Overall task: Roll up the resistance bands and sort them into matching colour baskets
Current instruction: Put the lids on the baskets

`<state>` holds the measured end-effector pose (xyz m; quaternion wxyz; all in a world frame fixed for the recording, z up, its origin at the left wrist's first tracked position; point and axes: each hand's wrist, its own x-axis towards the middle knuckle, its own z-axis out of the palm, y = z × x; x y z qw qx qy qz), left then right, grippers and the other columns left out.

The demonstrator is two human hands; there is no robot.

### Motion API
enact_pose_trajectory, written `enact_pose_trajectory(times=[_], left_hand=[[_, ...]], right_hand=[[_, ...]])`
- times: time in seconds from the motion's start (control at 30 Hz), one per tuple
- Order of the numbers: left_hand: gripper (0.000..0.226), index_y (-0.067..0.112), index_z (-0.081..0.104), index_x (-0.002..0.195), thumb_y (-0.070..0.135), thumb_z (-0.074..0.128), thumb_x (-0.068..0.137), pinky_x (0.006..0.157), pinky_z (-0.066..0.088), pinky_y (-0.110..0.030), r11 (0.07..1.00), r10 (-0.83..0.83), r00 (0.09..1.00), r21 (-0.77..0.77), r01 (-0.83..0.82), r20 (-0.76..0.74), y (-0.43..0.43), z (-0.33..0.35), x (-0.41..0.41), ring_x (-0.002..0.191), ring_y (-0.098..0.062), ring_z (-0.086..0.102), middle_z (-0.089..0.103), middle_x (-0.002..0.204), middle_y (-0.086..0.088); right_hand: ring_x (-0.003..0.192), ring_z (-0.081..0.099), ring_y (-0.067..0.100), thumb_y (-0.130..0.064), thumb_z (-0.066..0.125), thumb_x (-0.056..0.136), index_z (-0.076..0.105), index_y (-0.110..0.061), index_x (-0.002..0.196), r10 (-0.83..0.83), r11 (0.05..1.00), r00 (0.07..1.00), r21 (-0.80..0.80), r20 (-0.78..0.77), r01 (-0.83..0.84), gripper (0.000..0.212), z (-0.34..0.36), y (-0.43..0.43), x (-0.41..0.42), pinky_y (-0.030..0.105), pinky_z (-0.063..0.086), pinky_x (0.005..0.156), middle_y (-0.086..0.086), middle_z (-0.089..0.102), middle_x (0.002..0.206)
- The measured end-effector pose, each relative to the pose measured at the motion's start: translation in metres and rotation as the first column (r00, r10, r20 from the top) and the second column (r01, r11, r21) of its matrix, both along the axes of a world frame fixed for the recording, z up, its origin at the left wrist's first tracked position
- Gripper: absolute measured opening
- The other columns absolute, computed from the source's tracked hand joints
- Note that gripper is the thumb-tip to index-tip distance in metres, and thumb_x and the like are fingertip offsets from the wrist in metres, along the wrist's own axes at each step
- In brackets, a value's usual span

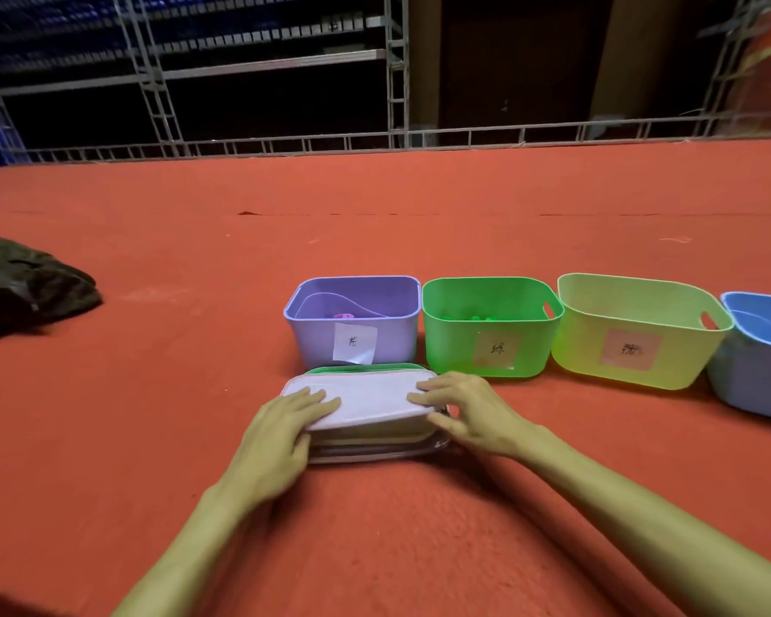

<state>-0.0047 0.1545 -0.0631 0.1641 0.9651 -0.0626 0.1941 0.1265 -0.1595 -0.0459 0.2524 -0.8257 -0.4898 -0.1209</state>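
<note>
Stack of flat resistance bands (pixel 368 400), pale lilac uppermost, lies on the red carpet (pixel 152 394) just before the purple basket (pixel 392 336). Left hand (pixel 281 434) and right hand (pixel 468 411) rest on its ends, fingers straight, flat, gripping nothing.
</note>
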Motion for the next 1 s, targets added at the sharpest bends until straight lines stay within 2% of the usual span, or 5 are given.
enact_pose_trajectory(times=[0.27,0.43,0.53,0.7,1.0], left_hand=[[0.02,0.02,0.074,0.094,0.011,0.064,0.08,0.07,0.055,-0.029,0.898,0.06,0.98,-0.44,0.03,0.188,0.039,0.099,0.058,0.074,-0.009,0.065,0.074,0.083,0.008],[0.04,0.032,0.068,0.1,-0.003,0.077,0.084,0.072,0.052,-0.015,0.812,0.184,0.953,-0.584,-0.01,0.24,0.065,0.114,0.127,0.076,0.007,0.063,0.072,0.093,0.009],[0.042,0.015,0.066,0.124,0.012,0.072,0.082,0.085,0.055,-0.029,0.755,0.245,0.954,-0.652,-0.076,0.173,0.075,0.111,0.17,0.091,-0.006,0.066,0.071,0.108,-0.001],[0.046,0.004,0.058,0.141,0.004,0.061,0.096,0.109,0.045,-0.038,0.841,0.239,0.97,-0.508,-0.184,0.045,0.075,0.09,0.22,0.124,-0.03,0.063,0.067,0.134,-0.017],[0.029,0.012,0.074,0.123,0.009,0.056,0.1,0.109,0.041,-0.038,0.974,0.136,0.988,-0.175,-0.147,-0.073,0.088,0.09,0.283,0.129,-0.034,0.06,0.071,0.132,-0.011]], right_hand=[[0.064,0.053,0.018,-0.033,0.056,0.095,0.059,-0.024,0.087,-0.139,0.928,0.983,0.332,-0.12,0.171,0.012,0.07,0.026,0.049,0.044,0.049,0.06,-0.008,0.056,0.068],[0.072,0.061,0.016,-0.028,0.063,0.092,0.07,-0.018,0.093,-0.26,0.861,0.919,0.359,-0.294,0.359,0.012,0.107,0.067,0.117,0.049,0.056,0.07,0.002,0.073,0.081],[0.083,0.064,0.025,-0.019,0.062,0.094,0.071,-0.012,0.095,-0.349,0.846,0.876,0.289,-0.333,0.448,0.011,0.112,0.094,0.152,0.045,0.054,0.078,0.004,0.073,0.089],[0.102,0.062,0.04,-0.012,0.049,0.092,0.064,-0.007,0.096,-0.554,0.793,0.773,0.086,-0.308,0.603,0.016,0.098,0.128,0.197,0.04,0.046,0.08,0.019,0.071,0.108],[0.119,0.054,0.044,-0.008,0.041,0.092,0.057,-0.006,0.122,-0.615,0.785,0.783,-0.164,-0.089,0.598,0.034,0.082,0.156,0.214,0.044,0.044,0.089,0.023,0.059,0.126]])
